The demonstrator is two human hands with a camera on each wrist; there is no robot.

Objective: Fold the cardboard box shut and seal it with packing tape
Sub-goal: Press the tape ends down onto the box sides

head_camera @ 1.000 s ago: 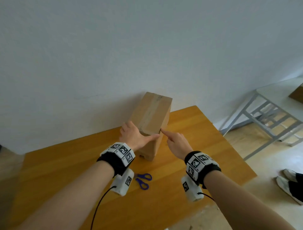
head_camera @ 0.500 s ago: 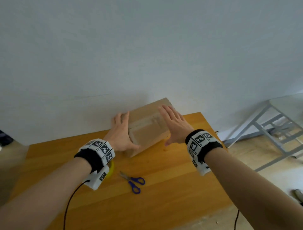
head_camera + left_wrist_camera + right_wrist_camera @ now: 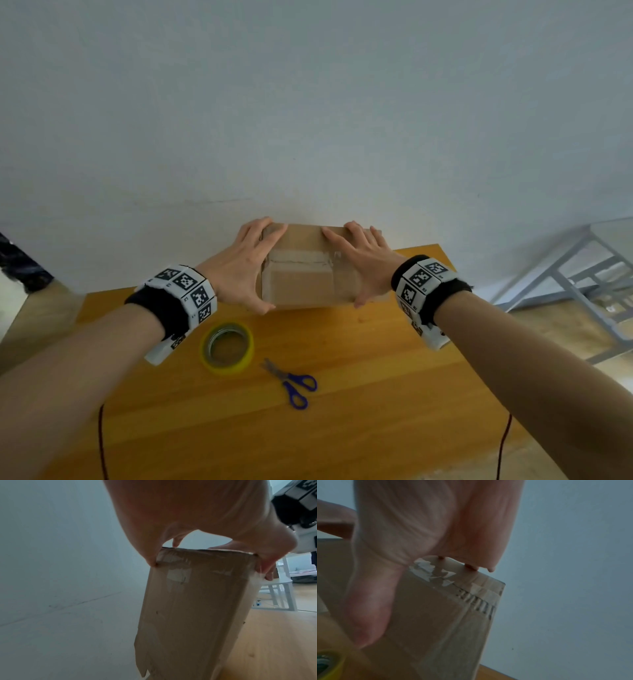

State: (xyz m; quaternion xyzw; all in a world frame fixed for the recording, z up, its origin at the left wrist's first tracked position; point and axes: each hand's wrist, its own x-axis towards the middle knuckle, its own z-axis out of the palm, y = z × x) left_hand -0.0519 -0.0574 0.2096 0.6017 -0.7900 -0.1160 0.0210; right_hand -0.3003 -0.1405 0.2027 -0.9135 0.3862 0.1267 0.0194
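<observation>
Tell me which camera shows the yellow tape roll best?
Head view: the whole tape roll lies on the table beside the scissors. The right wrist view catches only a blurred yellow edge; the left wrist view shows none.

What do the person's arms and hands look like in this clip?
Left hand and right hand bare, forearms unsleeved. Each wrist has a black wristband ringed with white tiles bearing black square markers, a white camera unit beneath, and a thin dark-red cable.
</observation>
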